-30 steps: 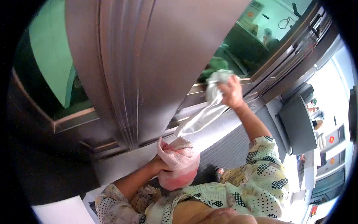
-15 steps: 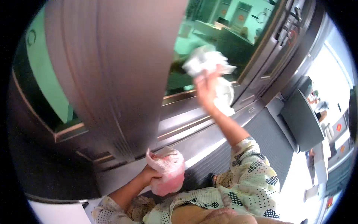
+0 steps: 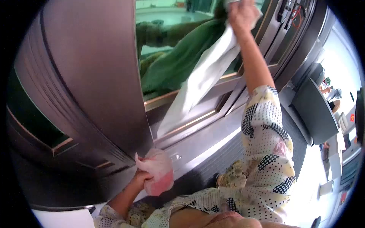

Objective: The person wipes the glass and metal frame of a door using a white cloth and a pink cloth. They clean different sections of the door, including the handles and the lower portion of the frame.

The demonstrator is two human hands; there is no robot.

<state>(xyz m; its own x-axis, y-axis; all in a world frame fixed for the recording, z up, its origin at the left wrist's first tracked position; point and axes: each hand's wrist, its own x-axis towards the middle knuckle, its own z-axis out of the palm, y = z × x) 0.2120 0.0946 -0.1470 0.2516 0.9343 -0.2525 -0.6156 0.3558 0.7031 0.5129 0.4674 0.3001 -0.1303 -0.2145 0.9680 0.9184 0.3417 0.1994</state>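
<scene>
High on the door's green-tinted glass pane [image 3: 163, 49], my right hand [image 3: 243, 19] presses a white cloth [image 3: 201, 76] near the upper right of the pane. From under the hand, the cloth trails down and left in a long strip, across the glass and over the lower door panel. Low at my left, my left hand [image 3: 142, 178] grips a bunched pink and white cloth [image 3: 159, 173] beside the foot of the door. The fingers on its far side are hidden behind it.
The brown metal door [image 3: 95, 68] fills the left and middle. Handles with a red loop [image 3: 297, 18] are at the upper right. A dark ribbed mat [image 3: 224, 140] lies along the threshold. Further right stands a grey desk [image 3: 313, 110], with a person [image 3: 334, 106] partly visible behind it.
My right hand has moved up and right over the glass, and its cloth now hangs out in a long strip. My left hand, still holding the pink cloth, has shifted slightly left in view.
</scene>
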